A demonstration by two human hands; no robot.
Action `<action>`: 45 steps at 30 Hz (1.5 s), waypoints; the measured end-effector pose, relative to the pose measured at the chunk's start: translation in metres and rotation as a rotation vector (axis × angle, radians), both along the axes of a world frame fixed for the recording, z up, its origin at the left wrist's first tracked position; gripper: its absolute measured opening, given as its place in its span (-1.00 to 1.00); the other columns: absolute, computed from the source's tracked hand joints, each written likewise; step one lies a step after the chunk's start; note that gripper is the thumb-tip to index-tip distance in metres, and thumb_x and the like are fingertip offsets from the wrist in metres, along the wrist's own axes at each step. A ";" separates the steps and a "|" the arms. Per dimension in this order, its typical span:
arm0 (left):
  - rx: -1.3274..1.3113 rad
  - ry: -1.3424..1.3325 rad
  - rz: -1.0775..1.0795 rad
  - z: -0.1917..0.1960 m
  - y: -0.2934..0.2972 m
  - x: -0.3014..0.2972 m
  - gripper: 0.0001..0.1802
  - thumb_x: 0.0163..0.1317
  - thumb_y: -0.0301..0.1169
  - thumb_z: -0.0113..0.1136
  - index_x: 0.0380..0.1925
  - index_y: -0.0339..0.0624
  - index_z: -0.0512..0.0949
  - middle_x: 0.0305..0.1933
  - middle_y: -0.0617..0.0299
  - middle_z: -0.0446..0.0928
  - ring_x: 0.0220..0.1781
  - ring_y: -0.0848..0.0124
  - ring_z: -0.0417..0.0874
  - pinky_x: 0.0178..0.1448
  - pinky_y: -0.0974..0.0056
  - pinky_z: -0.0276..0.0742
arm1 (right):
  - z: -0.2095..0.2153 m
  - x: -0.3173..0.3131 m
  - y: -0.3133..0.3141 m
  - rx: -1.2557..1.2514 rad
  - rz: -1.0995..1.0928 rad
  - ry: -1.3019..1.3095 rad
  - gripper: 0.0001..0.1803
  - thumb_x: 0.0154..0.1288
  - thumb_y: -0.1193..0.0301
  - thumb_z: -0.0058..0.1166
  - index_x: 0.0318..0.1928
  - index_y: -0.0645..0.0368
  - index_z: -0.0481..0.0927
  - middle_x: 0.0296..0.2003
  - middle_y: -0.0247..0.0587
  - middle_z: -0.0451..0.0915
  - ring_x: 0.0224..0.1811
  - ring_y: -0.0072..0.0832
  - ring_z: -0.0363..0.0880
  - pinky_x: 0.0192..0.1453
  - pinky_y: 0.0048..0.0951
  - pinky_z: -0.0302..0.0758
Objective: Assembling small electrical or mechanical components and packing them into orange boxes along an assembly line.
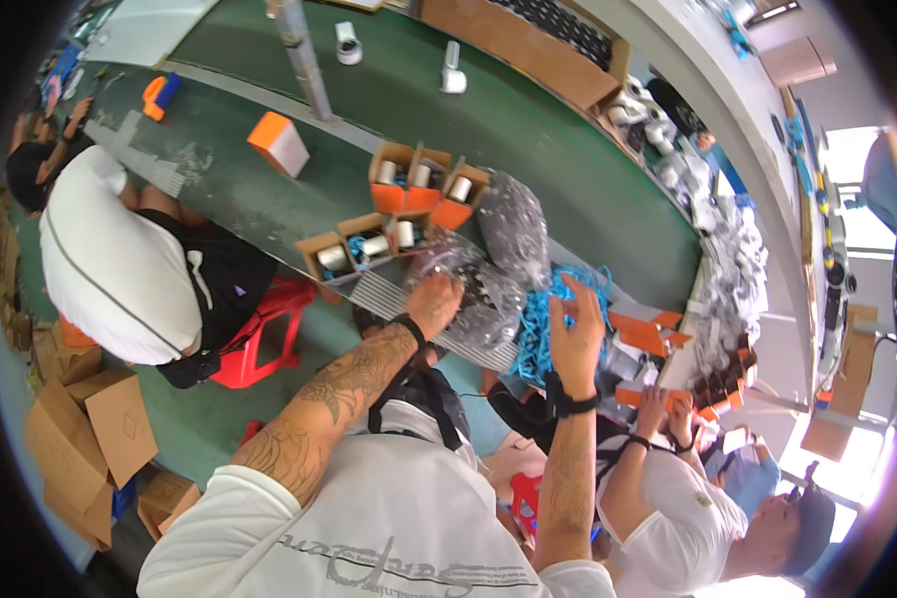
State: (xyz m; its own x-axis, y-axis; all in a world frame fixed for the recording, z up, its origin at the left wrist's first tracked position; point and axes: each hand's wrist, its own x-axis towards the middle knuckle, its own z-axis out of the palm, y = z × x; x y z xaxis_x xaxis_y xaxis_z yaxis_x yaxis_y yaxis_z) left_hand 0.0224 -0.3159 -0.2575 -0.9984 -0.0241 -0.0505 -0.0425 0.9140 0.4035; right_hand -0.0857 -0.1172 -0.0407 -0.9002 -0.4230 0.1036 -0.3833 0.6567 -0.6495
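My left hand rests with curled fingers on a pile of clear plastic bags at the near edge of the green conveyor belt. Whether it grips a bag I cannot tell. My right hand is spread open over a tangle of blue cords, fingertips touching them. Beyond the bags stand several open orange-and-brown cartons, each holding a white cylindrical device. Both wrists wear black bands.
A person in a white shirt sits on a red stool at my left. Another person's hands work on orange cartons at my right. A closed orange box and white devices lie farther along the belt. Cardboard boxes sit on the floor.
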 end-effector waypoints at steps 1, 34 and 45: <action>-0.071 0.009 0.024 -0.009 0.005 -0.004 -0.73 0.44 -0.34 0.13 0.01 -0.22 0.65 -0.07 0.05 0.66 0.15 0.09 0.68 0.13 0.05 0.67 | 0.007 0.010 0.030 -0.005 -0.086 -0.037 -0.69 0.53 0.52 0.28 0.22 0.24 0.73 -0.04 -0.07 0.75 -0.24 -0.38 0.74 -0.15 -0.32 0.61; 0.867 0.072 0.570 0.110 0.073 0.072 -0.77 0.51 -0.50 0.35 0.07 -0.32 0.57 -0.15 0.07 0.84 -0.16 0.34 0.89 -0.07 0.28 0.77 | -0.188 -0.061 0.267 0.171 -0.321 -0.024 -0.85 0.34 0.37 0.45 -0.27 0.16 0.74 -0.23 -0.06 0.65 -0.12 -0.01 0.69 -0.01 -0.03 0.60; 0.939 0.088 0.600 0.153 0.101 0.069 -0.73 0.63 -0.50 0.20 0.23 -0.31 0.49 -0.16 0.10 0.81 -0.21 0.46 0.82 -0.26 0.35 0.79 | 0.061 -0.086 0.290 -0.587 -0.448 0.163 -0.88 0.67 0.44 0.18 -0.01 0.25 0.62 -0.24 -0.24 0.73 -0.24 -0.54 0.62 -0.01 -0.41 0.56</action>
